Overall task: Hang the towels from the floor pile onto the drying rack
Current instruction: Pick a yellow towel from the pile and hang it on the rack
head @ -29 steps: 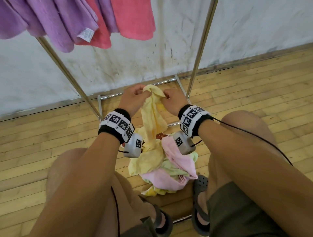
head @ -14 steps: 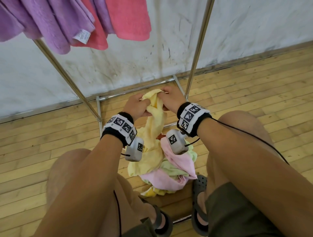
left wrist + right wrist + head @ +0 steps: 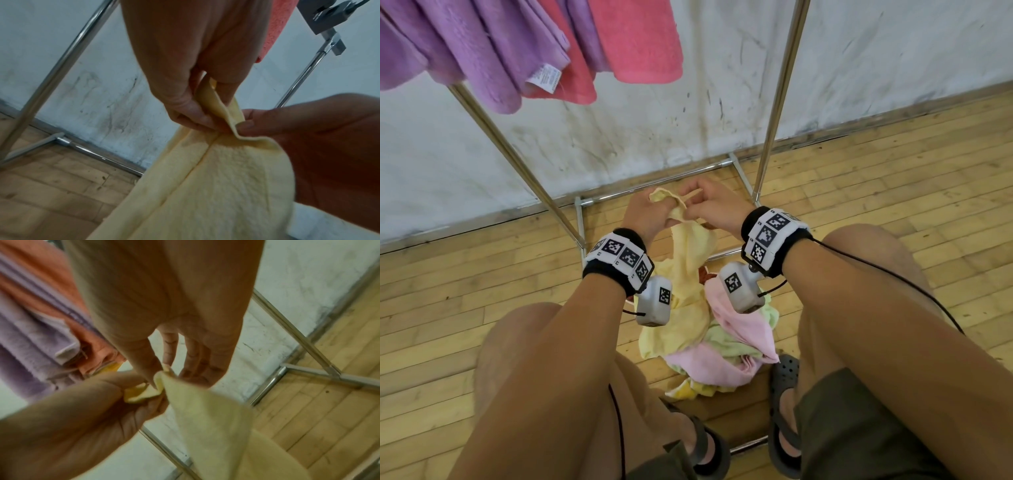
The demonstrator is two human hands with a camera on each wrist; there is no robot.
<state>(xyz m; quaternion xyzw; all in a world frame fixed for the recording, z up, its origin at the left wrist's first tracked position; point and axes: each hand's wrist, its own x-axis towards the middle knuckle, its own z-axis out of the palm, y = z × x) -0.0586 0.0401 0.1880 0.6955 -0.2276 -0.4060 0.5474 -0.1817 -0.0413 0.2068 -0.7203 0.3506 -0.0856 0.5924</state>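
A yellow towel (image 3: 690, 260) is pinched at its top edge by the left hand (image 3: 645, 214) and right hand (image 3: 717, 210), being found for spreading; next, it must be lifted to the drying rack (image 3: 779, 102).

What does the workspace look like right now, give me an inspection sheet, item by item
Surface: wood plank floor, scuffed.
Job's things: yellow towel lifted, its lower part on the pile of pink, green and yellow towels; purple towels and a pink towel hang on the rack.
Clutter: nothing seen.
Grippers: left hand and right hand both pinch the yellow towel's top edge.
Cables: black cable runs from the right wristband along the forearm.
Surroundings: stained white wall behind the rack.
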